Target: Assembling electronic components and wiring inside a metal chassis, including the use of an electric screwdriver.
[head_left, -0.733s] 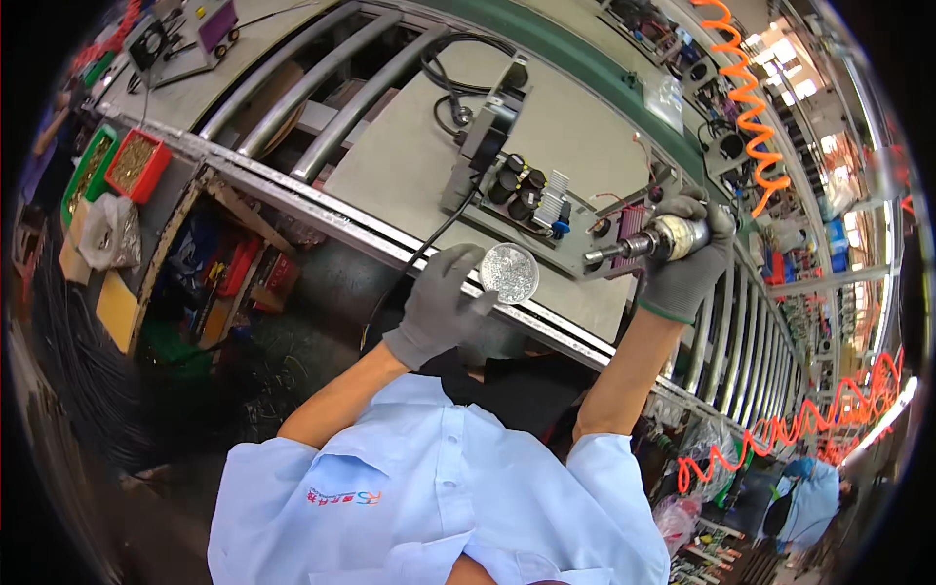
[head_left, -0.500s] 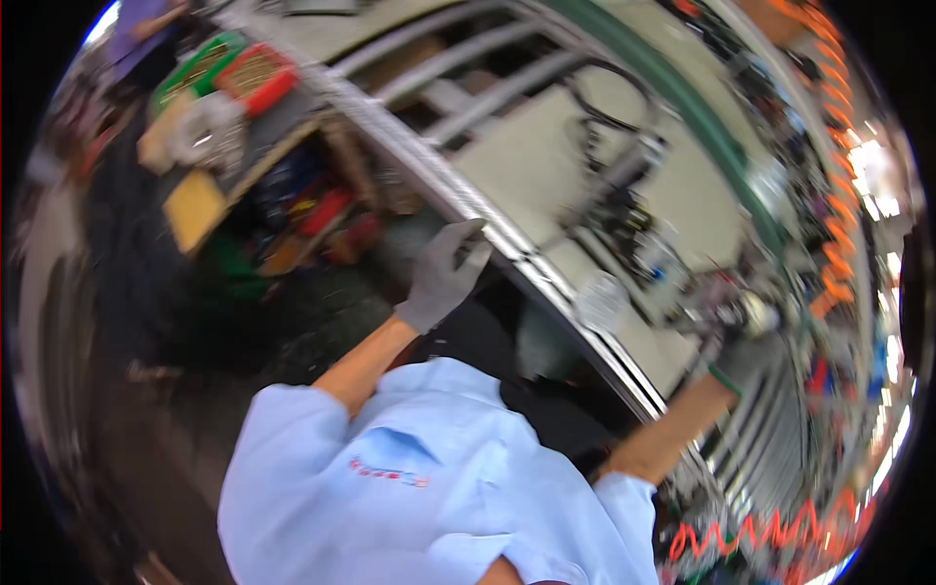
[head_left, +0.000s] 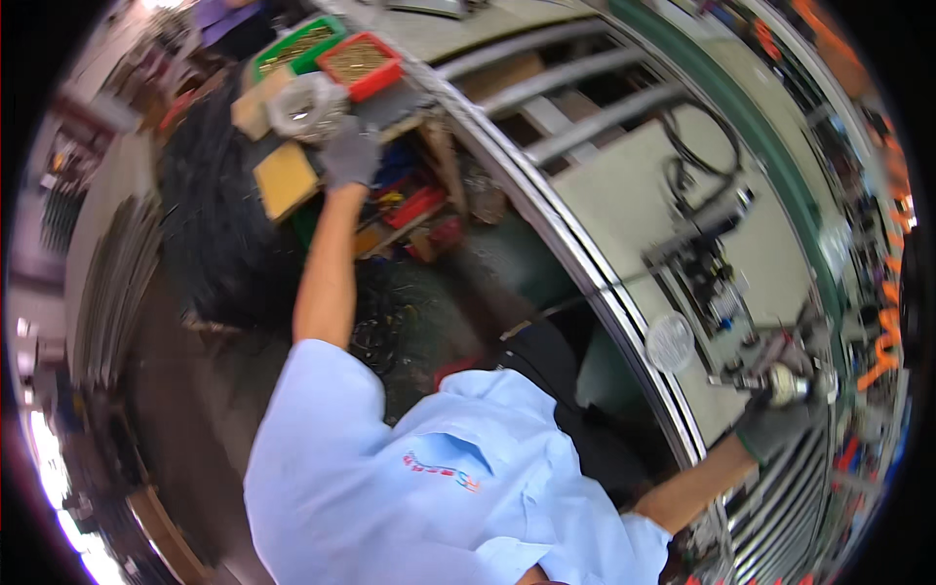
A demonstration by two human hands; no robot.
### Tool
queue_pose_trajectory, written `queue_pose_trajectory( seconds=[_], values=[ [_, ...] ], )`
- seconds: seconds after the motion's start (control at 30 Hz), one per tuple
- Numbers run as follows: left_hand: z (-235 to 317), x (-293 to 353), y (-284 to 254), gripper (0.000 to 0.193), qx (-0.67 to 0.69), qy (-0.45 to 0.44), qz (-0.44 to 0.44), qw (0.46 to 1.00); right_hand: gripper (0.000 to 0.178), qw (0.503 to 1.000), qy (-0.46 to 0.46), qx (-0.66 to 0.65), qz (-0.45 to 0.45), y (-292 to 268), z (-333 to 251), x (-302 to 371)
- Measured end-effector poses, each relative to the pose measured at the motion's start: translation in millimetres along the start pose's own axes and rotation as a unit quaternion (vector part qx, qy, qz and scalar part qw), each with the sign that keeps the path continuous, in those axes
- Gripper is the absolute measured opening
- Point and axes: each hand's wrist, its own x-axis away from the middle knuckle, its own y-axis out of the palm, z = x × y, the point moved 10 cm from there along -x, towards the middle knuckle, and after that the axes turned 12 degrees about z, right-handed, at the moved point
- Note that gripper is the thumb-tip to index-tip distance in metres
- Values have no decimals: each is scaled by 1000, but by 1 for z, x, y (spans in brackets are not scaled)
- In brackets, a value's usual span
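Observation:
My left hand (head_left: 351, 156), in a grey glove, reaches out at the upper left. It is at the edge of a clear plastic tub (head_left: 307, 105) that seems to hold small pieces; its fingers are blurred and partly hidden. My right hand (head_left: 777, 427), gloved with a green cuff edge, is at the far right of the bench, closed around what looks like a silver power tool (head_left: 785, 384) with a pale ring. Its fingertips are out of sight. Close to the tub are a red bin (head_left: 361, 66) and a green bin (head_left: 298, 47), both filled with brass-coloured small parts.
A metal-edged bench (head_left: 604, 219) runs diagonally past me. On it are a clamp-like fixture (head_left: 704, 261), a black cable (head_left: 704, 146) and a round clear dish (head_left: 670, 341). Metal tubes (head_left: 780, 517) lie near my right arm. A black bundle (head_left: 219, 214) hangs below the bins.
My left hand has moved from the bench edge out to the plastic tub at the upper left. The view has turned left. My right hand has stayed at the silver tool.

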Motion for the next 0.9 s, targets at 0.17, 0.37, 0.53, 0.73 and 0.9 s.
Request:
queue_pose_trajectory(
  seconds=[0.17, 0.37, 0.53, 0.73, 0.9],
  values=[
    [-45, -84, 81, 43, -51, 166, -66, 983, 25, 992, 72, -73, -76, 40, 32, 0],
    [-144, -84, 114, 11, 449, -133, -307, 828, 23, 983, 37, -171, -56, 41, 3, -3],
    [75, 80, -8, 32, 701, -193, -386, 568, 22, 975, 67, -203, -52, 20, -18, 3],
    [254, 217, -111, 27, 694, -121, -474, 528, 20, 977, 71, -193, -47, 21, -12, 5],
    [336, 294, -172, 24, 635, 96, -493, 586, 23, 974, 84, -202, -54, 21, -7, 9]
  ],
)
